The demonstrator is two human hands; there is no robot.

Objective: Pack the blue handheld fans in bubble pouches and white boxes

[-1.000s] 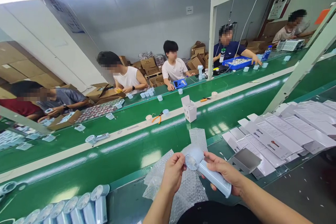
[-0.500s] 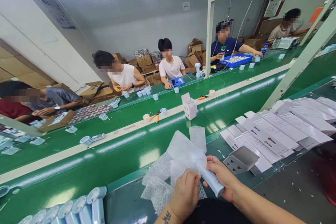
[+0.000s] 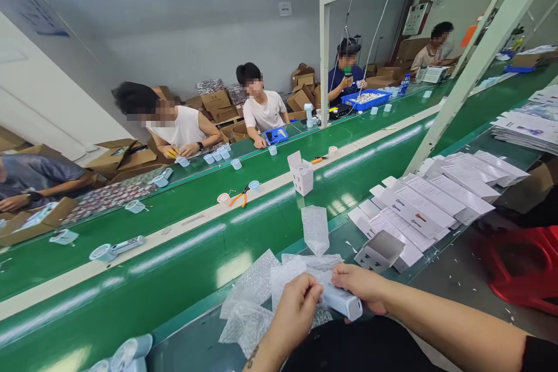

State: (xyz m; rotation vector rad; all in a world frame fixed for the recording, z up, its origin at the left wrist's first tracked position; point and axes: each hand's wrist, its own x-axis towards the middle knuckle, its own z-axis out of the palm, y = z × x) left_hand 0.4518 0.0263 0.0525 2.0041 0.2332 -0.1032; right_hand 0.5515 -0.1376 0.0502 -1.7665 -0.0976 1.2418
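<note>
My right hand point(image 3: 360, 283) is closed around the handle of a light-blue handheld device point(image 3: 344, 303), its squared end pointing toward me. The other end of the device is inside a clear bubble-wrap bag point(image 3: 326, 261), so its head is hidden. At the bag's edge, beside the handle, the fingers of my left hand point(image 3: 299, 305) are pinched on the bubble wrap. More loose bubble-wrap bags point(image 3: 248, 285) lie under and to the left of my hands. Another bubble-wrap bag point(image 3: 315, 229) lies just beyond them.
An open white box point(image 3: 302, 177) stands by the green conveyor point(image 3: 187, 267). Several flattened or part-folded white cartons point(image 3: 418, 209) lie at right. Similar light-blue devices point(image 3: 128, 354) sit at lower left. Orange-handled pliers point(image 3: 239, 196) rest on the divider. Co-workers sit across the belt; a red stool point(image 3: 523, 267) stands at right.
My view has swung to the right. The device, with the bag over its head, has tipped lower and flatter, and my hands remain on the handle and the bag.
</note>
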